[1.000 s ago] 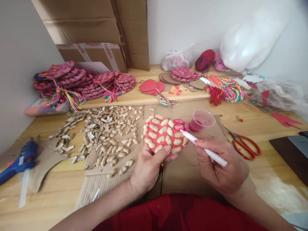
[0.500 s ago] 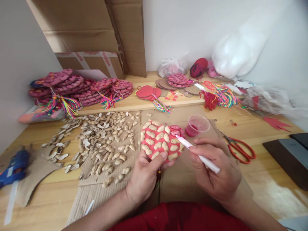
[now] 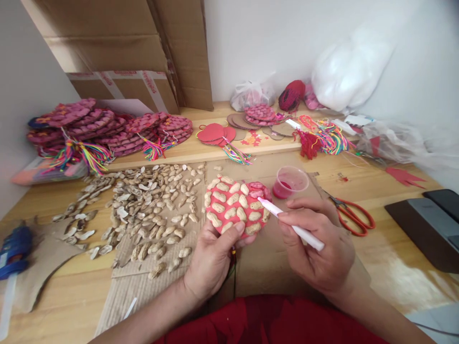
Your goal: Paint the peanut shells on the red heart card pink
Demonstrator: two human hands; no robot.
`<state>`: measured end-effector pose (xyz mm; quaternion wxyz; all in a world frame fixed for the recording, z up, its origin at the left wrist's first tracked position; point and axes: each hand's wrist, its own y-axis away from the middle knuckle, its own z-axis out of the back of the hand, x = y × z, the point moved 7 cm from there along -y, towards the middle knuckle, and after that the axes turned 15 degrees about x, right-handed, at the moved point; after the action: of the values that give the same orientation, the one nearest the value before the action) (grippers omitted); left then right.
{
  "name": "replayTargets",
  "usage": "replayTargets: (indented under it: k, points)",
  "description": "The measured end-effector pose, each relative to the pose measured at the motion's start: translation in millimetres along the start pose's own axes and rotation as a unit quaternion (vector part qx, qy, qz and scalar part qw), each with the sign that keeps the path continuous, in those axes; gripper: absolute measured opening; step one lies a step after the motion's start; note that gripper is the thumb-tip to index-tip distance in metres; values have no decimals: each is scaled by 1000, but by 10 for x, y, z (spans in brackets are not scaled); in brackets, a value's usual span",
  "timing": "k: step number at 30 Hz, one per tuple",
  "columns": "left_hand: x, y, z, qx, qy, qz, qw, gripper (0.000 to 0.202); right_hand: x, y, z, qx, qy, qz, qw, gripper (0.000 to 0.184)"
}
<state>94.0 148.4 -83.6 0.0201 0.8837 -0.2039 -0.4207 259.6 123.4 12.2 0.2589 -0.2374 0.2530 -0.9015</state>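
On the near side of the plastic cup (image 3: 298,183), slightly left, I had the left hand (image 3: 211,255) pinching the peanut-covered red card (image 3: 236,205), thumb on top; the right hand (image 3: 319,243) gripped a white pen-like tool (image 3: 270,207), tip by the pink shells (image 3: 256,186). I judged short, light strokes best, card steady. Loose peanuts (image 3: 158,232) lay left of the cup, scissors (image 3: 340,202) right.

We hold red peanut-covered piece (image 3: 237,206), left grip (image 3: 211,253) | white pen-like tool (image 3: 274,210), right grip (image 3: 319,246), tip at piece's 2 o'clock | from piece: cup (image 3: 297,182) 2 o'clock, scissors (image 3: 344,204) 3 o'clock
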Motion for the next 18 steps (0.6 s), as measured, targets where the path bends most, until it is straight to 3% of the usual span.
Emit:
replayTargets:
  k: [8, 18]
  points:
    - [16, -3, 18, 4, -8, -5, 1000, 59, -79, 46, 44, -28, 13, -20, 999, 25]
    - [13, -13, 2, 8, -4, -12, 1000, 64, -22, 30, -3, -11, 21, -7, 1000, 22]
